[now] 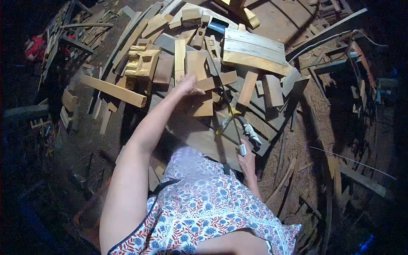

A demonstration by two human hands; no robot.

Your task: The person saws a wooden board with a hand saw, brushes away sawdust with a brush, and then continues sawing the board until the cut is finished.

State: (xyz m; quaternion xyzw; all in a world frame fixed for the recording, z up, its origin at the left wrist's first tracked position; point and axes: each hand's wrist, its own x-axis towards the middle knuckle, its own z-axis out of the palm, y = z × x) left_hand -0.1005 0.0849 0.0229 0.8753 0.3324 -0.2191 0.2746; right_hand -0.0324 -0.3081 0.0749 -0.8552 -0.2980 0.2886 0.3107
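Observation:
My left hand (188, 85) is closed on wood at the middle of the bench, its thumb beside a small brown block (206, 83). A narrow pale strip (180, 59) and a wider flat board (196, 63) extend away from the fingers. Nearer the bench's front right edge, my right hand (246, 159) is wrapped round the white handle (242, 150) of a long, thin, dark tool. The tool's shaft (229, 104) slants up and left over the wood pieces; its exact kind is unclear. A yellow-and-grey object (228, 120) lies just left of the shaft.
Carved wooden blocks (142, 61) sit at the back left, above a long beam (114, 91) that juts past the bench's left side. A slatted panel (255, 46) is at the back right. White crumpled material (251, 134) lies near my right hand. Loose timber surrounds the bench.

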